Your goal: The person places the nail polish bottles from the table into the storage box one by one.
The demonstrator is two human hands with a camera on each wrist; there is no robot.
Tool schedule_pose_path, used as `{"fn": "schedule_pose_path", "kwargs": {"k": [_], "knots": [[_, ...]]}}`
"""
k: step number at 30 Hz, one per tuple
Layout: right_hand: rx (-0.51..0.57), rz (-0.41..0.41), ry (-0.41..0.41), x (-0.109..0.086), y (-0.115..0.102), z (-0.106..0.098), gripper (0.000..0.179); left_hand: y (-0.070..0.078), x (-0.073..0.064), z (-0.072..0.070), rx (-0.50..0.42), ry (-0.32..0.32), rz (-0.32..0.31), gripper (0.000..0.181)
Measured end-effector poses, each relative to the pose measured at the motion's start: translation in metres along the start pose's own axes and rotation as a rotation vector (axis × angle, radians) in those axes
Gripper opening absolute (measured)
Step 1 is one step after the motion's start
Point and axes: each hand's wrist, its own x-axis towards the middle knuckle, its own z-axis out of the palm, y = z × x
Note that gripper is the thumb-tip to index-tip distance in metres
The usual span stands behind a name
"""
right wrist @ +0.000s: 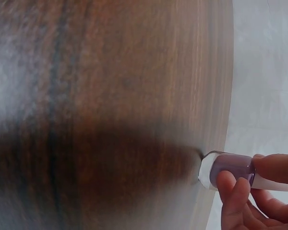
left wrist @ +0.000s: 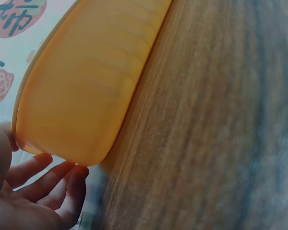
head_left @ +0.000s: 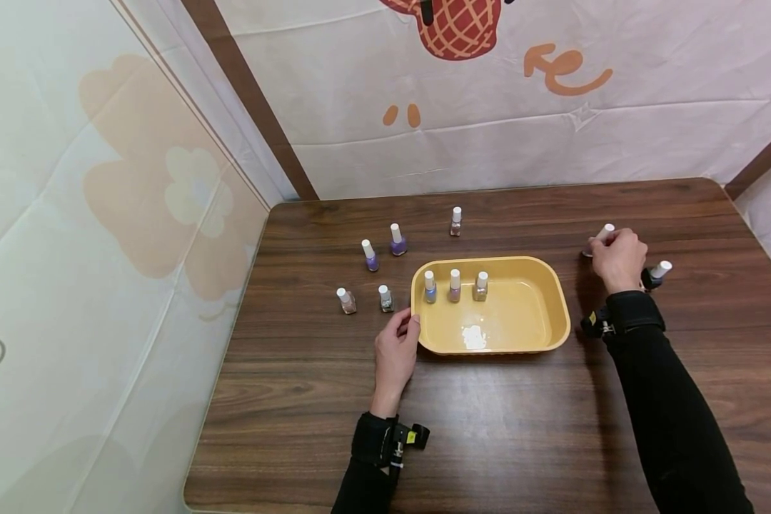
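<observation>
At the right side of the table, my right hand (head_left: 622, 261) pinches a nail polish bottle (right wrist: 233, 167) between thumb and fingers. It has a white cap and purple polish, and its base is close to the tabletop in the right wrist view. My left hand (head_left: 396, 355) holds the left end of a yellow tray (head_left: 527, 314), thumb by the rim and fingertips against the outer wall (left wrist: 86, 96). Inside the tray, a blue bottle (head_left: 430, 288), a mauve bottle (head_left: 455, 287) and a beige bottle (head_left: 480, 288) stand in a row along its left half.
Left of the tray are two purple bottles (head_left: 397, 241), a pinkish bottle (head_left: 346, 301) and a grey one (head_left: 385, 299). Another bottle (head_left: 456, 223) stands behind the tray. A dark bottle (head_left: 657, 275) is beside my right wrist. Cloth walls (head_left: 488, 143) border the wooden table (head_left: 283, 385).
</observation>
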Motion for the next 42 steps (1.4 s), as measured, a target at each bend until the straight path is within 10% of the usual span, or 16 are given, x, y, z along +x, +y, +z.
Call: {"fn": "schedule_pose_path", "kwargs": {"k": [42], "knots": [[-0.016, -0.071, 0.008, -0.0041, 0.0031, -0.0035, 0.037, -0.0032, 0.0005, 0.0016, 0.001, 0.016, 0.029, 0.029]]}}
